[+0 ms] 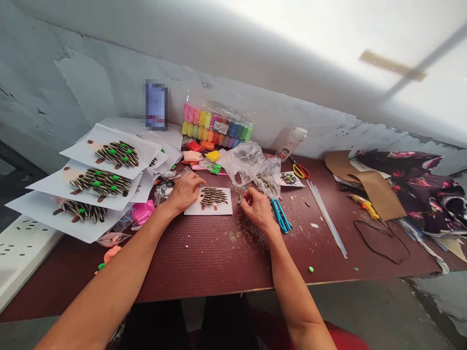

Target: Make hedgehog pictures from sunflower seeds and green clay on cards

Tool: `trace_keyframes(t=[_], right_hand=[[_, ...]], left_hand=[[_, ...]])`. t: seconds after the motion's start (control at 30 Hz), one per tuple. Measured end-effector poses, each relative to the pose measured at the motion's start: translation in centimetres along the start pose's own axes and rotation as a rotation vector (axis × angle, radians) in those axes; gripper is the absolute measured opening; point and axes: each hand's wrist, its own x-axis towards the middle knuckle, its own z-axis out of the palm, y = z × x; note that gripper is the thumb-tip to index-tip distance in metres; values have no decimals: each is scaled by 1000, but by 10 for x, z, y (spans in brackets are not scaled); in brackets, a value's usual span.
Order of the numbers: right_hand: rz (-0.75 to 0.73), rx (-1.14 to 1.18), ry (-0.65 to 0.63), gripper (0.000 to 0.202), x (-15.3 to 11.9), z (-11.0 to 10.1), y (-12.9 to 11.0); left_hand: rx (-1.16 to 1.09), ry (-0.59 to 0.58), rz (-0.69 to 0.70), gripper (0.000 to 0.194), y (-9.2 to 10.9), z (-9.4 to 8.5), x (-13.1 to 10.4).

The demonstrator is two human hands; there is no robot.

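A small white card [224,210] lies on the table, with a hedgehog shape of striped sunflower seeds [214,196] and brown dabs along its lower edge. My left hand [185,192] rests at the card's left edge, its fingers bent loosely over the upper left corner. Just right of the card, my right hand [256,206] is closed in a pinch, and a small dark seed shows at its fingertips. Behind that hand, a clear plastic bag [246,158] has more seeds at its mouth. A blue utility knife [280,216] lies beside my right wrist.
Larger seed-hedgehog sheets [105,187] are stacked at left, near a white power strip [25,248]. Coloured clay packs [217,127], a white bottle [292,143] and scissors [301,170] stand or lie at the back. Glue sticks [328,218], a glue gun [367,206] and flowered cloth [412,182] occupy the right.
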Motion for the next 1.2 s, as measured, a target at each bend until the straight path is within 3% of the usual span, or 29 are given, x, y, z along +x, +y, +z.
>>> trace_keyframes(t=[0.23,0.5,0.87,1.03,1.2], right_hand=[[113,-177,-11,20,1,-1,6],[116,-248,-22,29,-1,-3,1],[126,-111,-18,16,4,-5,21],[148,36,-108,13,4,-10,27],[78,60,-183,9,3,-9,25]], left_hand=[[5,18,31,33,1,1,0],[16,1,34,33,-1,3,-1],[65,-23,53,35,-4,4,-2],[74,-28,58,35,-4,4,-2],[82,-36,59,33,-5,5,-2]])
